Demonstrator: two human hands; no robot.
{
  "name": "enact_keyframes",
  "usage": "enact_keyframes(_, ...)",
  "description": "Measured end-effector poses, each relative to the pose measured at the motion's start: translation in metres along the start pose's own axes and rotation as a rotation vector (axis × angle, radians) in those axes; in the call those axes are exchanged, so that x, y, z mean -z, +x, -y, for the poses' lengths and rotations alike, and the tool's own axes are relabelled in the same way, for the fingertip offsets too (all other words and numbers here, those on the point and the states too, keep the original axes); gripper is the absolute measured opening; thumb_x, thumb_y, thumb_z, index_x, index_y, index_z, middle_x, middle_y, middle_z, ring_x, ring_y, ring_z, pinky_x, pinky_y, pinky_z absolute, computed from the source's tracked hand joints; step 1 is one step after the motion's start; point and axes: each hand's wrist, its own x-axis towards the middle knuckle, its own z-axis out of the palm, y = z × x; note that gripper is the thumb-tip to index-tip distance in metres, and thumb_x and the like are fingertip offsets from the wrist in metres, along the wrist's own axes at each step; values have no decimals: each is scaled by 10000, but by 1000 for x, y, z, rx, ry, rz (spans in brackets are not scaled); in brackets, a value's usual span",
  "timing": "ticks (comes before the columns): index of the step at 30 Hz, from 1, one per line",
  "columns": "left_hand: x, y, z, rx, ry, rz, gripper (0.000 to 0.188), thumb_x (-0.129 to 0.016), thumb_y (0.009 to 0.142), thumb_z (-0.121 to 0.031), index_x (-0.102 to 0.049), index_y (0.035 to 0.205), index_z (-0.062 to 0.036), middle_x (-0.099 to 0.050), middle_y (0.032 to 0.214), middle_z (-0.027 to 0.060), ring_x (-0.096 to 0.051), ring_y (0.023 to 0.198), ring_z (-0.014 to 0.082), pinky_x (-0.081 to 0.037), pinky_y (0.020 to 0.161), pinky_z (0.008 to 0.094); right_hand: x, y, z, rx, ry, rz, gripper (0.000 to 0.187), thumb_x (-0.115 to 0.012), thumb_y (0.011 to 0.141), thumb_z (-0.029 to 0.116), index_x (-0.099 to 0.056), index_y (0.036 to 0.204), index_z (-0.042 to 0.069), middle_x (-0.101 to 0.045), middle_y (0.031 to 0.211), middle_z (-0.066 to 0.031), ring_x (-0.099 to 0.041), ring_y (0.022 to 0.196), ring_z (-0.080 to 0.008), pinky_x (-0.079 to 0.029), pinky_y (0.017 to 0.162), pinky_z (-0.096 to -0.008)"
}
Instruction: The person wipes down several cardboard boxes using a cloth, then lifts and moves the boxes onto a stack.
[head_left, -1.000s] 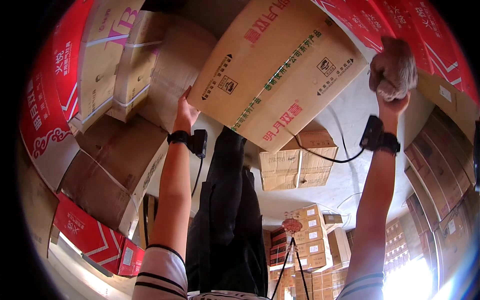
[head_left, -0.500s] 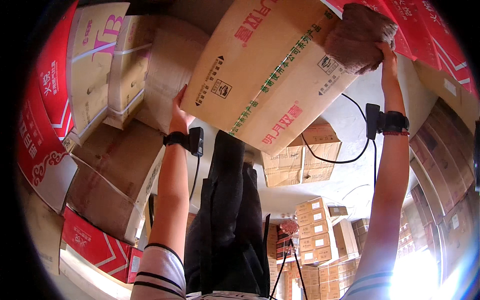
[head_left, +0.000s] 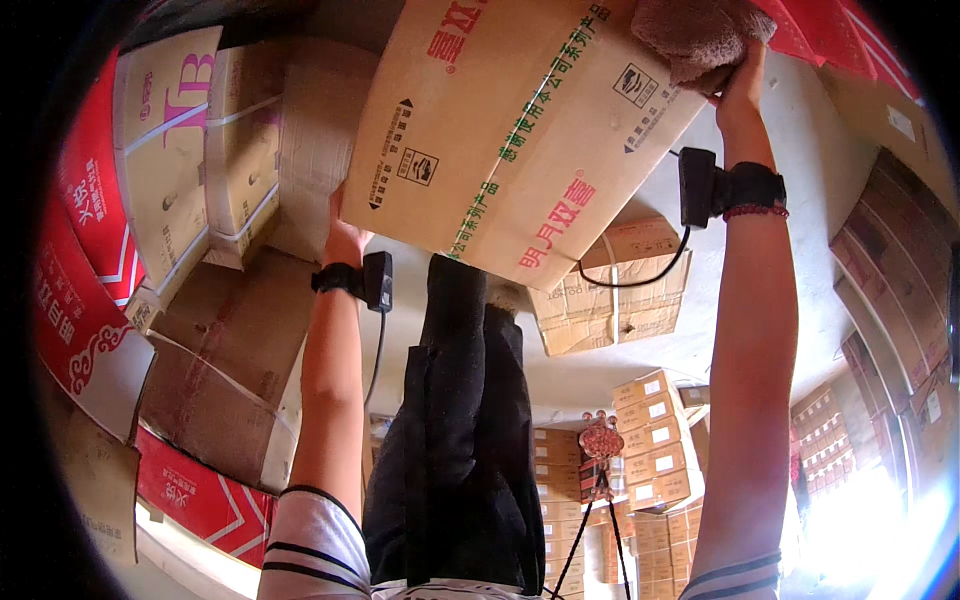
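Observation:
A large tan cardboard carton [head_left: 500,150] with red and green print hangs tilted in front of my legs. At its lower left corner my left hand [head_left: 345,236] grips the edge, with most of the fingers hidden behind the board. My right hand [head_left: 742,92] is at the carton's upper right side. It holds a brown fluffy cloth [head_left: 700,38], which lies against the carton's surface and covers part of that edge. Some of the right fingers are hidden by the cloth. Each wrist wears a black strap with a small black device and a cable.
Brown strapped cartons [head_left: 165,150] and red boxes [head_left: 200,495] are stacked close on my left. Behind the held carton, a smaller strapped box [head_left: 610,300] stands on the pale floor. More cartons [head_left: 655,440] are piled lower right, and tall stacks [head_left: 890,290] line the right side.
The carton and both hands have shifted left in the view. The right hand and cloth have also moved upward. The surroundings have shifted slightly too, so the head has moved.

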Motion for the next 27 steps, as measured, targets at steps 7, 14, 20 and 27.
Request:
enact_keyframes(7, 11, -82, 35, -22, -16, 259, 374, -398, 910, -273, -482, 1171, -18, -560, 1129, 86, -582, 953, 202, -493, 781, 308, 38, -62, -55, 35, 417, -79, 538, -449, 805, 475, -484, 1175, 87, -542, 1129, -76, -502, 1040, -224, -395, 876, -340)
enact_keyframes(14, -31, -92, 13, 162, 105, 526, 496, -315, 927, -368, -403, 1265, -15, -500, 1223, 106, -496, 1103, 196, -397, 925, 330, 125, -96, -102, -130, 531, -212, 523, -441, 811, 465, -491, 1161, 80, -536, 1142, -82, -498, 1053, -230, -402, 883, -355)
enact_keyframes(20, -62, -172, 106, 405, 308, 432, 663, -278, 895, -544, -372, 1288, -18, -468, 1258, 104, -459, 1142, 185, -364, 955, 331, 299, -254, -249, -171, 766, -447, 591, -358, 819, 494, -451, 1217, 68, -520, 1183, -103, -501, 1070, -282, -429, 882, -419)
enact_keyframes(27, -63, -187, 275, 692, 488, 571, 623, -343, 891, -514, -359, 1305, -48, -435, 1299, 82, -408, 1194, 186, -330, 990, 350, 476, -359, -433, -232, 897, -679, 626, -340, 811, 516, -412, 1264, 89, -465, 1248, -112, -463, 1126, -289, -426, 905, -418)
